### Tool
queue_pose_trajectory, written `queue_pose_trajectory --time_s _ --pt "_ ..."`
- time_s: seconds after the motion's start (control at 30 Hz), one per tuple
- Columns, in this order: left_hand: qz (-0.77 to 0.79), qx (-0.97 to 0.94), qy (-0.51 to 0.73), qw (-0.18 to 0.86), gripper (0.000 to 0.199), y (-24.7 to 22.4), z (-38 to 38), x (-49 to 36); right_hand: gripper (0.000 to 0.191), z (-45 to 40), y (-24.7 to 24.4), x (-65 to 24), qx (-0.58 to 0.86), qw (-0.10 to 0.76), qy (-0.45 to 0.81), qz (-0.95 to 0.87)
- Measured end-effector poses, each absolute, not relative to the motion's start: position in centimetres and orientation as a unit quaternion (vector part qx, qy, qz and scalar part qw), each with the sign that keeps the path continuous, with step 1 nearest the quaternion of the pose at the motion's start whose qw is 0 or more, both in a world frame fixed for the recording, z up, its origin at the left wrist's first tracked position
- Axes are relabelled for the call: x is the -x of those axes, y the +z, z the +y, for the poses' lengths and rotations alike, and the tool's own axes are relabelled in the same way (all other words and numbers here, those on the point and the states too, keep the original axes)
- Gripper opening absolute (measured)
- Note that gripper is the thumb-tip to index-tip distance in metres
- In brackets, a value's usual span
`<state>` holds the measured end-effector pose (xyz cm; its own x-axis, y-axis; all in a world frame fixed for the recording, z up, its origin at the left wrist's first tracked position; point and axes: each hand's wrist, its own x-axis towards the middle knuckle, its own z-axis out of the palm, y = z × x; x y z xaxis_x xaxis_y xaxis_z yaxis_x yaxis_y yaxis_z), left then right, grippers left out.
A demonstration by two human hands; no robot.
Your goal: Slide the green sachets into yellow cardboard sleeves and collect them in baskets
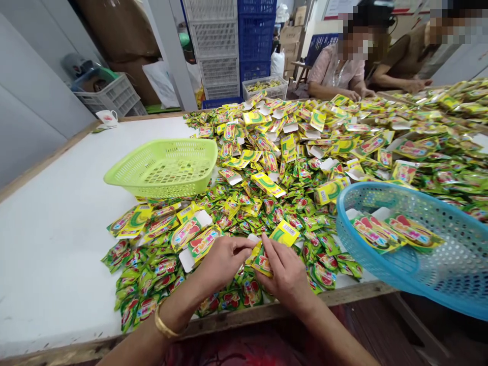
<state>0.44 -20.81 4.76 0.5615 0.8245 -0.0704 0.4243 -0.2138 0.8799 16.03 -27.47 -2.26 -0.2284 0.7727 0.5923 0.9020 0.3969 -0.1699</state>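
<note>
Near the table's front edge, my right hand [286,274] is wrapped round a small yellow and green box [262,262] with red lettering. My left hand [225,262] is closed at the box's left end, thumb and fingers pinched by its white flap; what lies between the fingertips is too small to make out. Another yellow box [284,233] lies just beyond my right fingers. Green wrapped packets [229,301] are spread under and around both hands. Two open-flapped boxes [205,243] lie left of my left hand.
A blue basket [415,284] with several boxes overhangs the front edge at right. A green basket [163,190] stands at left. Piled boxes [288,147] cover the table's middle and back. Two people sit across the table. A cup [107,118] stands at far left.
</note>
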Motion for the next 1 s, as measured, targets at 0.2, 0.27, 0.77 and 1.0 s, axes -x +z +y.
queue_pose_trajectory --time_s 0.2,0.27,0.77,1.0 --pt "0.438 -0.714 0.101 0.537 0.025 3.4 -22.4 -0.3 0.065 -28.7 -2.4 -15.4 0.518 0.276 -0.117 -0.801" --pt "0.428 -0.687 0.05 0.585 0.025 3.3 -22.9 -0.6 0.066 -28.8 -2.5 -15.2 0.512 0.273 -0.119 -0.806" --pt "0.391 -0.736 0.326 0.446 0.027 6.7 -19.1 -4.9 0.074 -27.8 4.6 -24.0 0.669 0.329 -0.222 -0.629" --pt "0.482 -0.746 0.281 0.364 0.029 4.0 -16.0 -4.0 0.074 -28.8 5.0 -26.8 0.721 0.317 -0.226 -0.573"
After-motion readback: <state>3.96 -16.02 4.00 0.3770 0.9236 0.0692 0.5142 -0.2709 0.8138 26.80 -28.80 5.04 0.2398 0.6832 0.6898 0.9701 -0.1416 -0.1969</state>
